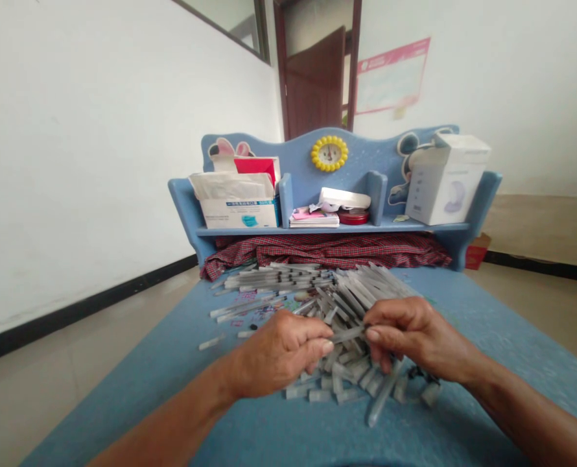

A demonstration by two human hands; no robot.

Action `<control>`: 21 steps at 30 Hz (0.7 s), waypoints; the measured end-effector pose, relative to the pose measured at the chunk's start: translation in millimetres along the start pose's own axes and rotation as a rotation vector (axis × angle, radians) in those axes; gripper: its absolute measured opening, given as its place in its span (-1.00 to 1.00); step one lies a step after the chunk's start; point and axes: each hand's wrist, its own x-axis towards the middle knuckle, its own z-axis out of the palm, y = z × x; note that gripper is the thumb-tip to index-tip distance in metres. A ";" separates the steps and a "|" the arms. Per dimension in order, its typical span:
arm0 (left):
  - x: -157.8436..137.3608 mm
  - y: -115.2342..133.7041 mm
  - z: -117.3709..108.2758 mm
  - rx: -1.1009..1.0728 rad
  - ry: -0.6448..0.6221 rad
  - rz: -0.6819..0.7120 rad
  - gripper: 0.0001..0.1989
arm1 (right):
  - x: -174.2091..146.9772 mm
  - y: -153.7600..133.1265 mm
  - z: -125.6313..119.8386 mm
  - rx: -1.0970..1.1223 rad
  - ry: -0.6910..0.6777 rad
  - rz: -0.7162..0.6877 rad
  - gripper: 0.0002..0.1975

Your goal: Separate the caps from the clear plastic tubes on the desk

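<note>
Above the pile, my left hand [288, 350] and my right hand [412, 334] face each other, thumb and fingers pinched. A translucent pen cap [347, 335] spans the gap between them, one end in each pinch. A small dark bit shows at my right fingertips; what it is I cannot tell. Beneath the hands lie several loose translucent pen caps [349, 394], and one longer clear tube [384, 397] points toward me. Behind them are pale pen barrels [373, 285] on the right and pens with black bands [279, 279] on the left.
The blue desk [172, 383] has a raised shelf [332, 230] at its back. A mask box [240, 214], a red round tin [353, 216] and a white carton [447, 181] stand on it. Below lies a bunched checked cloth [327, 250]. Small black plugs [417, 374] lie near my right wrist.
</note>
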 end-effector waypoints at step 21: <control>5.1 -0.9 -1.1 -0.120 -0.013 -0.135 -0.74 | 1.5 7.4 3.2 -0.222 0.057 0.010 -0.62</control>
